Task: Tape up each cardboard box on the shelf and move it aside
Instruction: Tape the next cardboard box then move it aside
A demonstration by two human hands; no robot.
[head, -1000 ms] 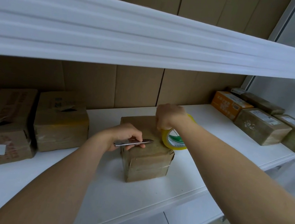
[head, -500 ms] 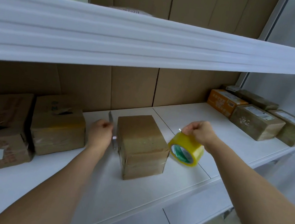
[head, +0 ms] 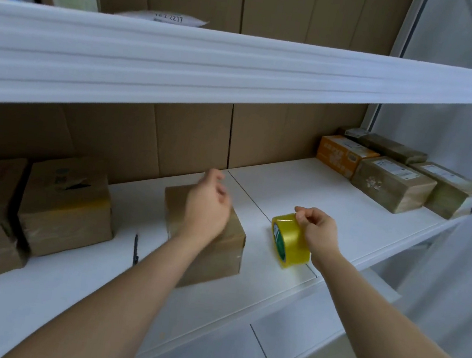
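Since earlier, tape roll (head: 291,241) sits on shelf (head: 303,188), my right hand (head: 317,229) pinching it; left hand (head: 208,206) hovers loose, empty. Box (head: 219,246) likely light, stiff: grip its sides.

head view looks down, close, at shelf (head: 303,188).

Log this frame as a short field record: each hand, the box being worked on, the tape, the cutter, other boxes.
left hand: above the middle box, fingers loosely curled, holding nothing
right hand: gripping the tape roll
middle box: brown cardboard on the white shelf, top closed
tape roll: yellow, standing on edge on the shelf, right of the middle box
cutter: dark thin tool lying on the shelf, left of the middle box
left boxes: two brown boxes
right boxes: cluster at the far right
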